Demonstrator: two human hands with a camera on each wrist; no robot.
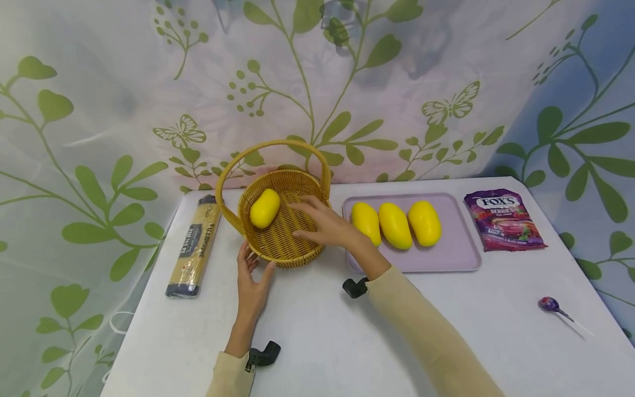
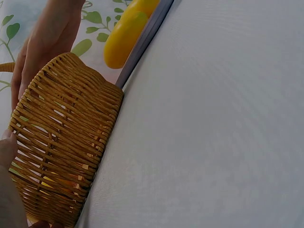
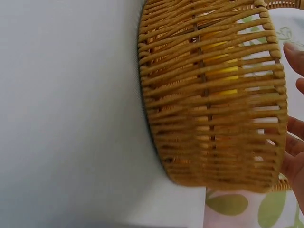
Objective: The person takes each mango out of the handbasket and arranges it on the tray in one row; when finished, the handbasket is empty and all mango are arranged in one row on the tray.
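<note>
A round wicker basket (image 1: 285, 259) with a tall hoop handle stands near the back of the table. Inside it, on the left, lies one yellow mango (image 1: 265, 208). My left hand (image 1: 253, 289) touches the basket's front left wall from outside, thumb and fingers spread along the weave. Above the basket's right side is my right hand (image 1: 322, 223), its fingers parted over the interior and holding nothing. In the left wrist view, my left thumb (image 2: 7, 149) lies at the rim. To the right, three more mangoes (image 1: 395, 226) lie side by side on a lilac tray (image 1: 458, 256).
A spaghetti pack (image 1: 193, 248) lies left of the basket. Right of the tray are a purple Fox's candy bag (image 1: 505, 220) and, nearer the front, a lollipop (image 1: 549, 304). A leaf-patterned curtain (image 1: 317, 94) hangs behind the white table (image 1: 317, 342).
</note>
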